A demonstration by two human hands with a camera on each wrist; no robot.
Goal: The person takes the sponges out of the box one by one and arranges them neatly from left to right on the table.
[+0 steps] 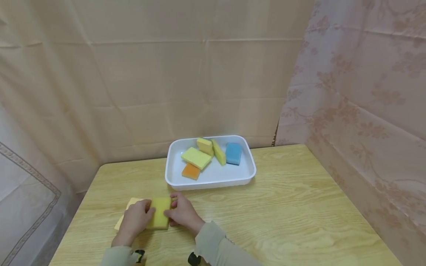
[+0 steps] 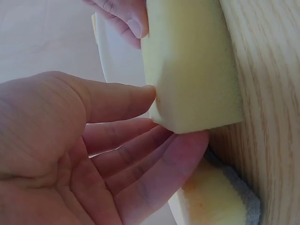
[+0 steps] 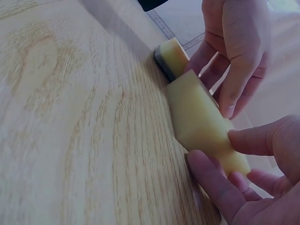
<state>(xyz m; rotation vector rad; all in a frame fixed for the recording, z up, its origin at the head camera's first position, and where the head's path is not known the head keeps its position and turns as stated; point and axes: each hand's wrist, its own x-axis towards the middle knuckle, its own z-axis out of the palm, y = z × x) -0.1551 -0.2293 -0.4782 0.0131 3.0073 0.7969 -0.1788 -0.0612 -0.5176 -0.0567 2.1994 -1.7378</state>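
Observation:
Both hands are on one yellow sponge [image 1: 159,213] at the front left of the wooden table. At its left edge the left hand [image 1: 134,218] pinches it; in the left wrist view the thumb rests on the edge and fingertips touch the lower corner of the sponge [image 2: 192,65]. The right hand [image 1: 183,212] grips the opposite edge, thumb on one face and fingers around the other, as the right wrist view shows. A second, paler yellow sponge [image 1: 132,201] lies partly hidden beyond the left hand; its grey scouring layer [image 2: 241,190] appears in the left wrist view.
A white tray [image 1: 213,184] stands at the table's back edge. Inside are a blue sponge [image 1: 233,153], an orange sponge [image 1: 191,171] and several yellow ones, including a flat one [image 1: 196,158] overlapping the orange. A beige curtain [image 1: 186,74] hangs behind the table [image 1: 283,207].

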